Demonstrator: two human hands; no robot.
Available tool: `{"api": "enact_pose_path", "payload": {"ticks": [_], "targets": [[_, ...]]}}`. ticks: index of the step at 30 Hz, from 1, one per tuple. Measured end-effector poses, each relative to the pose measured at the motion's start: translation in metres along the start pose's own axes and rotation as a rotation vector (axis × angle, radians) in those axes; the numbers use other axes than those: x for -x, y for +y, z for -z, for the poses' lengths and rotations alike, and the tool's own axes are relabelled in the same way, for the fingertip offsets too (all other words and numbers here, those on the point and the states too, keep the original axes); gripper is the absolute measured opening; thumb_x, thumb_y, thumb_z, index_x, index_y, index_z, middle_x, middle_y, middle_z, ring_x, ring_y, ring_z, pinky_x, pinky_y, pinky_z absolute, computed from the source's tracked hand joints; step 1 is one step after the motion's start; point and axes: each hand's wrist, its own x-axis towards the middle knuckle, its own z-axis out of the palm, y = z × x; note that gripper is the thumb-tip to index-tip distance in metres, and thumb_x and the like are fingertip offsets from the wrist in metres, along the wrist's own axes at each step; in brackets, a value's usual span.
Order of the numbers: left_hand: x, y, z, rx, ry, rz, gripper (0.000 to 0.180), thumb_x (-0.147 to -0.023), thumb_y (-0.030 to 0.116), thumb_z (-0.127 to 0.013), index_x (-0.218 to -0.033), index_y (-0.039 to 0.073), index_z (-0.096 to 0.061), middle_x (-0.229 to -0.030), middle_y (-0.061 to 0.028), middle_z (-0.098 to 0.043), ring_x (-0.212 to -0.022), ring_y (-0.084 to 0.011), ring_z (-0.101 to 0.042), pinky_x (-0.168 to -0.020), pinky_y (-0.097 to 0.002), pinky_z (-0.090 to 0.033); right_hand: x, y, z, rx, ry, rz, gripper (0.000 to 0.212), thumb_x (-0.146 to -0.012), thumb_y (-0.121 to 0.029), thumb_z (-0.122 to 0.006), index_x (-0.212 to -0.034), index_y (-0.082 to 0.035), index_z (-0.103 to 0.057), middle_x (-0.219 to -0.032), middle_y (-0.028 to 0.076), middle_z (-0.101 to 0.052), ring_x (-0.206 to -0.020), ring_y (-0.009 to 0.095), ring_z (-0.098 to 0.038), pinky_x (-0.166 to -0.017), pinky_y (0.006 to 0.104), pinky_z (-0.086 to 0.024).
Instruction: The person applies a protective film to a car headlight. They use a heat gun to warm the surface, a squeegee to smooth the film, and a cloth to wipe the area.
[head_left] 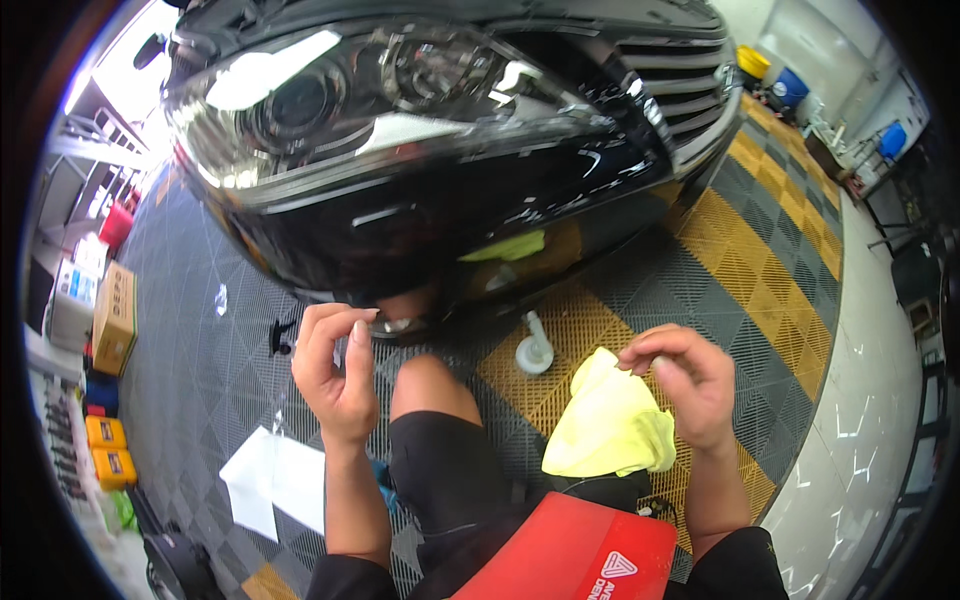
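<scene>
Just below the black car bumper (420, 240), my left hand (338, 375) is raised with bent fingers. Its thumb and index finger stand apart, and I see nothing between them. My right hand (695, 385) hovers beside a bright yellow cloth (608, 425), which is draped over my right knee. Its fingers curve inward, with a gap to the thumb and no visible thing in them. A spray bottle (535, 352) with a white top stands on the floor between my hands. Above the bumper is the car's large clear headlight (350, 95).
White paper sheets (270, 480) lie on the tiled floor at left. Farther left are a cardboard box (115, 320) and yellow cases (108, 450). A red sheet-like thing (590, 555) covers my lap. The car's grille (685, 95) is at upper right.
</scene>
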Motion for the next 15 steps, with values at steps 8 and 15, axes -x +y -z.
{"api": "enact_pose_path", "payload": {"ticks": [8, 15], "targets": [[-0.093, -0.039, -0.011, 0.097, 0.283, -0.321, 0.021, -0.096, -0.001, -0.057, -0.113, -0.006, -0.068, -0.108, -0.0107, -0.062, -0.092, -0.0162, -0.057, -0.081, -0.0272, -0.047, 0.026, 0.051, 0.061, 0.644, 0.118, -0.339, 0.017, -0.096, -0.013, -0.059, -0.098, 0.002, -0.066, -0.075, 0.014, -0.066, -0.062, 0.022, -0.061, -0.060, 0.0384, -0.047], [-0.094, -0.077, -0.028, 0.109, 0.345, -0.338, 0.022, -0.095, -0.003, -0.057, -0.116, -0.006, -0.065, -0.106, -0.0133, -0.065, -0.094, -0.0181, -0.062, -0.084, -0.0311, -0.051, 0.335, 0.264, -0.005, 0.326, 0.519, -0.831, 0.061, -0.111, -0.042, -0.048, -0.151, 0.004, -0.047, -0.153, 0.016, -0.052, -0.141, 0.025, -0.048, -0.121, 0.0378, -0.033]]}}
